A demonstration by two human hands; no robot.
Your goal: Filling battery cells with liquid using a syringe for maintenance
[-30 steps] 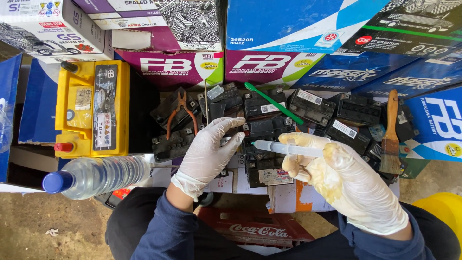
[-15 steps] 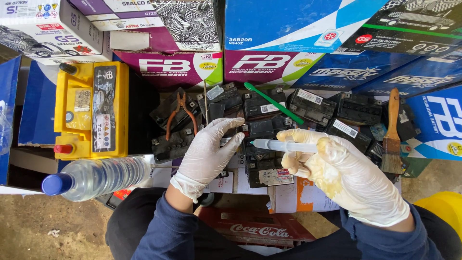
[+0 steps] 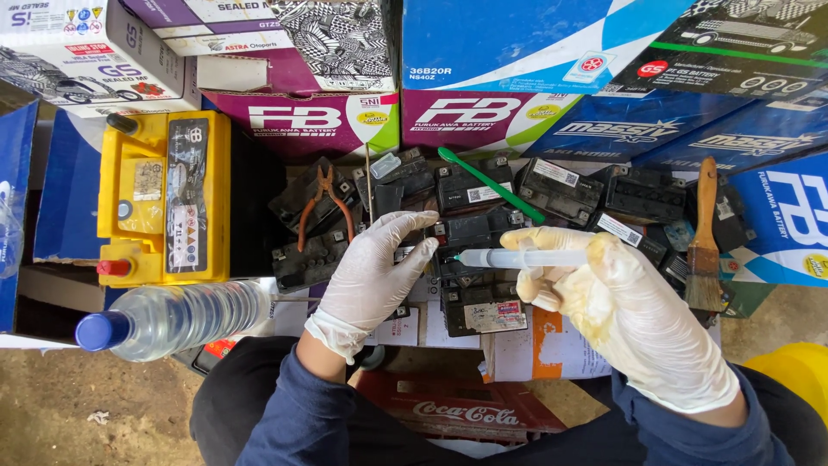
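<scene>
While the gloved right hand [image 3: 634, 324] grips a syringe [image 3: 522, 257] level over a small black battery [image 3: 473, 289], left hand [image 3: 375, 272] rests fingers loosely curled on that battery; pliers [image 3: 321, 205] nearby.

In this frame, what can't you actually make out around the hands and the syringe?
Head view:
- Syringe tip: too small to tell whether it touches the small black battery.
- Syringe plunger end: wrapped by the right hand.
- Battery top beneath the left hand: covered by its fingers.
- Brush bristles: partly behind the right hand.
</scene>
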